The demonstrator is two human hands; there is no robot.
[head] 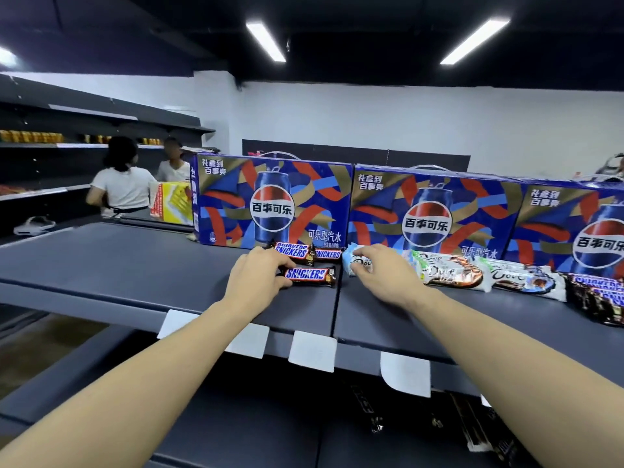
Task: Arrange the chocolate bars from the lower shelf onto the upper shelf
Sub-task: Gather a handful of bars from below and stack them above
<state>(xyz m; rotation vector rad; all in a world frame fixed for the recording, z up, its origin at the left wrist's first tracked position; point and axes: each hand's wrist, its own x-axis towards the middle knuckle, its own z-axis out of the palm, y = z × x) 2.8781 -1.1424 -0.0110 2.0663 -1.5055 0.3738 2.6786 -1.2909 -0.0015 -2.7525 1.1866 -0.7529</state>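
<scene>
On the upper shelf (135, 275), the left hand (256, 278) has its fingers closed on the end of a brown chocolate bar (312, 275) lying flat. Just beside it, the right hand (385, 278) pinches a pale blue chocolate bar (354, 263). Behind, two more brown bars (305, 252) lie against the blue soda boxes (273, 201).

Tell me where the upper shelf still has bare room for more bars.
Bare: the upper shelf left of the left hand, and the front strip by the white tags. Crowded: from the Snickers bars rightward along the Pepsi boxes, Dove bars lie side by side.
</scene>
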